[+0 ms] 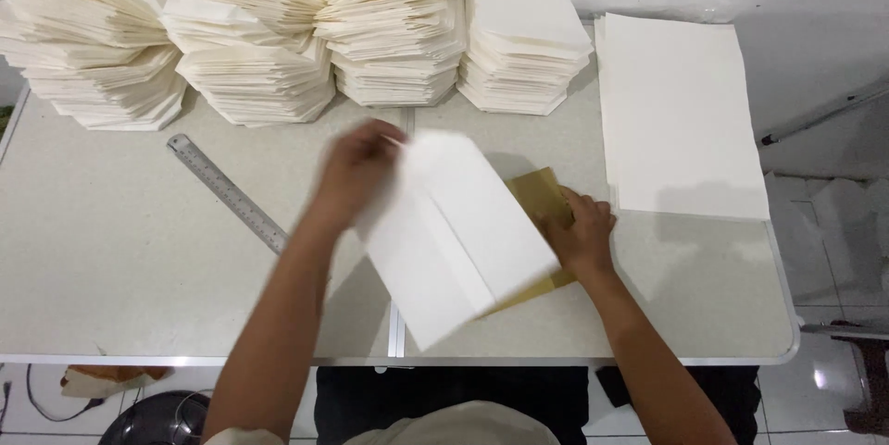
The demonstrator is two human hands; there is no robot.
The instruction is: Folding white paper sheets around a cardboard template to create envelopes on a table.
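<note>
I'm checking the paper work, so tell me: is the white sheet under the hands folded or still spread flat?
Folded. The white sheet shows a flap edge running down its middle, both sides lapped inward.
</note>
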